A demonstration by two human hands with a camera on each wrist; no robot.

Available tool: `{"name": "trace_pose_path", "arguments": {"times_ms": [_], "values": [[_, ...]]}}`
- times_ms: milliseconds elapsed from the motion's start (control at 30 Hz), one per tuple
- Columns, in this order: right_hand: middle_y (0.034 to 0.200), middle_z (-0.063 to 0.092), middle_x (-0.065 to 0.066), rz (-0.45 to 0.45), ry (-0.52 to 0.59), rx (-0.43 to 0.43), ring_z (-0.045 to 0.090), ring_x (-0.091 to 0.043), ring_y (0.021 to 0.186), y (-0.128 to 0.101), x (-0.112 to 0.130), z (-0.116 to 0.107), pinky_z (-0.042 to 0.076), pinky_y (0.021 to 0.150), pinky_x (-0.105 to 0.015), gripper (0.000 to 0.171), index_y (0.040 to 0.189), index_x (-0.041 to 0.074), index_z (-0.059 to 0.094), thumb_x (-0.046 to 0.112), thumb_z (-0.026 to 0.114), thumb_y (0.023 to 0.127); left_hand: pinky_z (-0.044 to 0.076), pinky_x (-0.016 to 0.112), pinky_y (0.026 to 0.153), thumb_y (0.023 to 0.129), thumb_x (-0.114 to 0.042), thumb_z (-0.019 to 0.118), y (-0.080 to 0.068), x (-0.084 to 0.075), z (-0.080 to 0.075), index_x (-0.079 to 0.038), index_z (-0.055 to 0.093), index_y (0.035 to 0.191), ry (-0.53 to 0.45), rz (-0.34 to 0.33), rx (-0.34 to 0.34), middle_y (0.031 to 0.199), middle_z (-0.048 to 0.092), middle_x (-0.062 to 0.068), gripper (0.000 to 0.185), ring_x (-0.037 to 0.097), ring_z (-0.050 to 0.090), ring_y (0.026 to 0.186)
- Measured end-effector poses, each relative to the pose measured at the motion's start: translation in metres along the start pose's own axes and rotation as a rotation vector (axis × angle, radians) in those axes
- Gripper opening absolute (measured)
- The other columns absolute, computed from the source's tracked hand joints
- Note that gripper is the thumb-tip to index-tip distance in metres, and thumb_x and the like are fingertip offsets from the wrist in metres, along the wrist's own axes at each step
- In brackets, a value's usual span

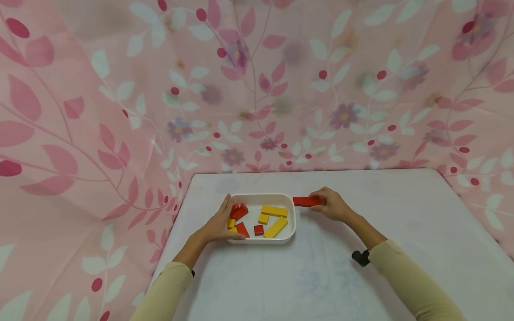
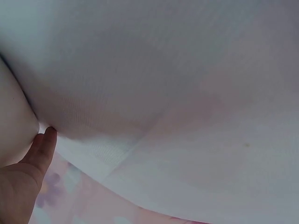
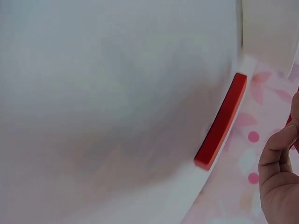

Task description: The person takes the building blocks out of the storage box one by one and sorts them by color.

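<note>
A white tray (image 1: 293, 223) holds several red and yellow blocks. Across its left end lies my left hand (image 1: 218, 225), fingers straight along the far left corner and thumb along the near rim. Just off the tray's right end, my right hand (image 1: 331, 205) pinches a red block (image 3: 289, 119) between thumb and fingers; only a sliver of it shows in the right wrist view. A long red block (image 3: 219, 121) rests on the table in that view. From the head, red (image 1: 301, 201) runs from the tray's edge to my fingers, so the two blocks cannot be told apart there.
Inside the tray, long yellow blocks (image 1: 276, 227) lie towards the right, with a small red cube (image 1: 259, 230) near the front wall. A white cloth covers the table (image 1: 281, 281). Pink floral fabric (image 1: 257, 89) hangs behind and to the left.
</note>
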State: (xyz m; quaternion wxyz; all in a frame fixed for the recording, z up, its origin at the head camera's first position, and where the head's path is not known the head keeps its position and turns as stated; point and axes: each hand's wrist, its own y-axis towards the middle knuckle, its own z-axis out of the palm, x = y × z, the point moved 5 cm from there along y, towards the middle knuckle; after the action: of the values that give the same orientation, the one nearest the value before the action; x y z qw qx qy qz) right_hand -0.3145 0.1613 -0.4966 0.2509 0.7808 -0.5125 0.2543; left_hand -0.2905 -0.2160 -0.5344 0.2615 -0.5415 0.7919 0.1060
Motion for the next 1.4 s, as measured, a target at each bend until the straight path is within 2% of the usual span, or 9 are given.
{"name": "trace_pose_path", "arguments": {"times_ms": [200,367,533,767,967,1167,1400], "values": [[0.105,0.063,-0.013,0.039,-0.021,0.006,0.053,-0.023,0.083,-0.002,-0.020,-0.011,0.049,0.068,-0.029,0.030,0.113,0.009,0.073,0.015,0.079,0.084,0.032,0.059,0.114,0.067,-0.059,0.082,-0.001,0.000,-0.002,-0.018,0.001,0.160,0.012,-0.005,-0.004,0.168,-0.006,0.008,0.130,0.033,0.015,0.153],[0.104,0.063,-0.015,0.034,-0.054,-0.002,0.052,-0.022,0.080,-0.005,-0.032,-0.018,0.048,0.067,-0.028,0.032,0.114,0.005,0.072,0.014,0.079,0.084,0.034,0.059,0.113,0.066,-0.059,0.082,0.001,0.001,-0.003,-0.021,0.000,0.160,0.007,-0.009,-0.009,0.168,-0.007,0.006,0.131,0.032,0.015,0.153],[0.106,0.063,-0.017,0.053,-0.071,0.000,0.053,-0.024,0.085,-0.008,-0.049,-0.023,0.048,0.069,-0.029,0.033,0.115,0.003,0.071,0.014,0.078,0.084,0.035,0.061,0.112,0.066,-0.059,0.082,0.002,-0.001,-0.004,-0.020,0.002,0.161,-0.003,0.000,-0.017,0.168,-0.005,0.008,0.131,0.034,0.015,0.153],[0.110,0.062,-0.018,0.129,-0.099,0.022,0.052,-0.027,0.089,-0.011,-0.073,-0.027,0.047,0.071,-0.030,0.035,0.118,0.005,0.070,0.018,0.076,0.087,0.035,0.062,0.111,0.066,-0.060,0.082,0.000,-0.001,-0.003,-0.020,0.003,0.161,-0.003,-0.008,-0.010,0.168,-0.006,0.007,0.130,0.035,0.016,0.153],[0.108,0.065,-0.019,0.087,-0.118,0.004,0.052,-0.030,0.095,-0.011,-0.080,-0.031,0.048,0.074,-0.035,0.032,0.114,0.002,0.071,0.013,0.078,0.085,0.036,0.062,0.111,0.066,-0.061,0.081,0.000,-0.001,-0.002,-0.022,0.003,0.161,0.000,-0.017,-0.007,0.168,-0.006,0.007,0.129,0.035,0.019,0.152],[0.107,0.063,-0.017,0.141,-0.153,0.039,0.051,-0.028,0.094,-0.010,-0.093,-0.033,0.048,0.077,-0.037,0.033,0.116,0.005,0.071,0.018,0.077,0.086,0.035,0.062,0.111,0.066,-0.061,0.082,0.001,0.001,0.000,-0.024,0.002,0.161,0.004,-0.020,-0.017,0.168,-0.006,0.005,0.130,0.035,0.018,0.152],[0.106,0.064,-0.021,0.162,-0.152,0.082,0.052,-0.031,0.092,-0.009,-0.102,-0.032,0.049,0.076,-0.040,0.035,0.116,0.003,0.069,0.019,0.077,0.086,0.035,0.062,0.111,0.065,-0.062,0.081,0.002,0.003,0.001,-0.025,0.001,0.160,0.007,-0.029,-0.006,0.168,-0.009,0.002,0.130,0.034,0.016,0.153]]}}
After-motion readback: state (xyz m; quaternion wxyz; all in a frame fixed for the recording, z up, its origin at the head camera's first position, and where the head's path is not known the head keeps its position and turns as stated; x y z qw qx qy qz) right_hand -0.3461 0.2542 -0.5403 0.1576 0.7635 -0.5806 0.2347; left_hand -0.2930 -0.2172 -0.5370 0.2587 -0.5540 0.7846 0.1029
